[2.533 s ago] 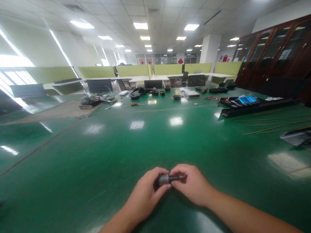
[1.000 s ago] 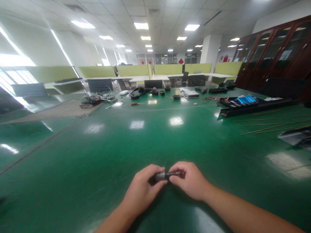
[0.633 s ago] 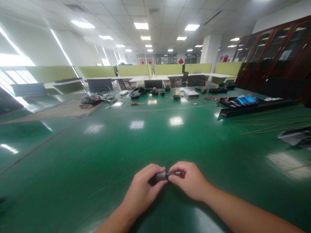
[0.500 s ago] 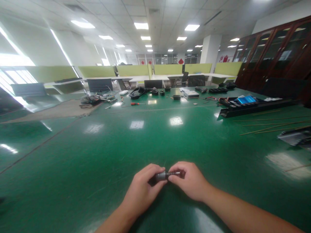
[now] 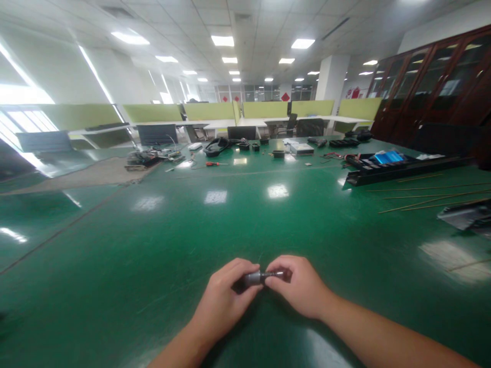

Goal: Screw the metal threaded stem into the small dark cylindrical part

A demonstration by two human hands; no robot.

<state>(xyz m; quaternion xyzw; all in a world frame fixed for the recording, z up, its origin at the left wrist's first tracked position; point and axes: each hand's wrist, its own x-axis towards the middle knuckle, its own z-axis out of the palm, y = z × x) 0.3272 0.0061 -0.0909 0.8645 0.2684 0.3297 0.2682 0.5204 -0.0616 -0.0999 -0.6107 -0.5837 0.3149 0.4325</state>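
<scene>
A small grey-and-black cylindrical part lies sideways between my hands, low in the middle of the view; its exact kind is not clear. My left hand is closed around the thicker grey end, thumb and fingers on either side. On the thinner, dark, ridged end, my right hand pinches with thumb and forefinger. The tip of that end shows inside the curl of the right fingers. Both hands are just over the green tabletop; whether they rest on it I cannot tell.
Towards the far edge are a red screwdriver, a white box, several small black parts and a heap of electronics. At right are a long black channel, thin rods and a clear-and-black piece.
Both hands keep their grip on the cylindrical part. My left hand and the grey end have shifted very slightly left; the right hand has barely moved.
</scene>
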